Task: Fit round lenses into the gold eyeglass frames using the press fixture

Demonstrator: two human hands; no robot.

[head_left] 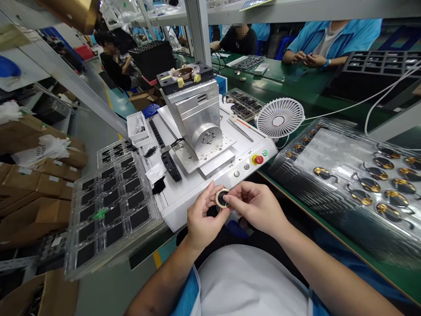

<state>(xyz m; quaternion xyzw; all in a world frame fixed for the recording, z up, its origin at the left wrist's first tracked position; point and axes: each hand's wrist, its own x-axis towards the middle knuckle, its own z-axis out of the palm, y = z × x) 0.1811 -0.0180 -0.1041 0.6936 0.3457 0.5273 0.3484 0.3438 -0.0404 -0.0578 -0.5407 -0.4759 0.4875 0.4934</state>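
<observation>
A round gold-rimmed part with a black face [222, 199], like a watch case, is held up in front of the machine's front panel. My left hand [205, 215] grips its rim between thumb and fingers. From the other side, my right hand [256, 204] is closed in a pinch, its thumb pressing on the black face near the rim. Just beyond both hands stands a metal machine [204, 127] on a white base, topped by a black fixture [184, 77] with a copper-coloured ring.
Stacked clear trays with black pieces [108, 210] lie at left. At right, a clear tray [332, 153] carries several gold-and-black round parts with cables. A white fan [279, 118], tweezers [241, 131] and a red emergency button [259, 159] are near the machine. Co-workers sit across the green bench.
</observation>
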